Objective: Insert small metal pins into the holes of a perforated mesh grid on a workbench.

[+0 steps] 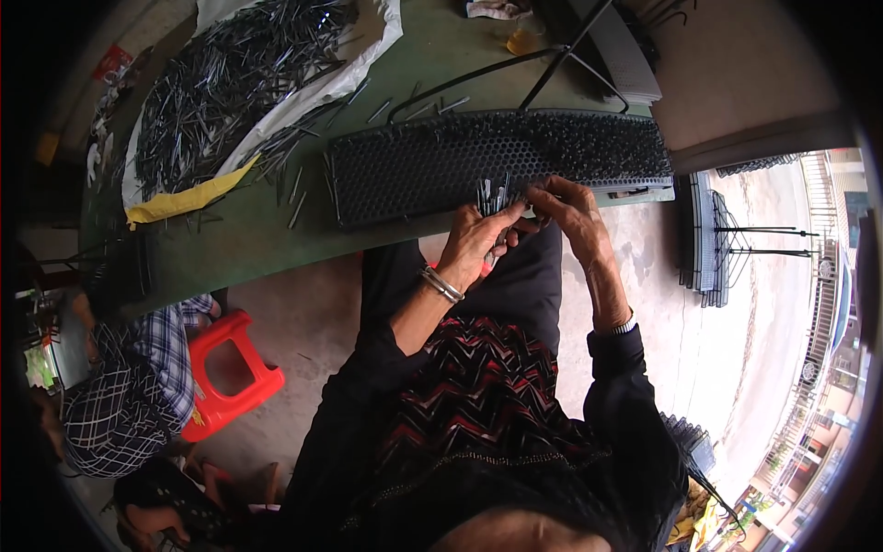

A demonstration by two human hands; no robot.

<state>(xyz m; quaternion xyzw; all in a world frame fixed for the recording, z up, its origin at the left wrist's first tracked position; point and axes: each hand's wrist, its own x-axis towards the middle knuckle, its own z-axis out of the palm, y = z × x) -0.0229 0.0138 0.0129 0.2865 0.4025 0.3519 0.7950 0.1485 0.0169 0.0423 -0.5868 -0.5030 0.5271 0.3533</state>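
A long black perforated rack lies along the table's near edge, its holes in a honeycomb pattern. Small dark pieces fill many holes on its right and far parts, while the near left holes look bare. My left hand is closed round a bundle of thin metal pieces that stick up from the fist at the rack's front edge. Close beside it, my right hand has its fingertips pinched together over the rack's near side. Whatever sits between those fingertips is too small to make out.
A white sack with a large heap of thin dark metal pieces lies on the green table. Loose pieces are scattered near it. A red stool and a person in checked clothes are at left; stacked racks stand at right.
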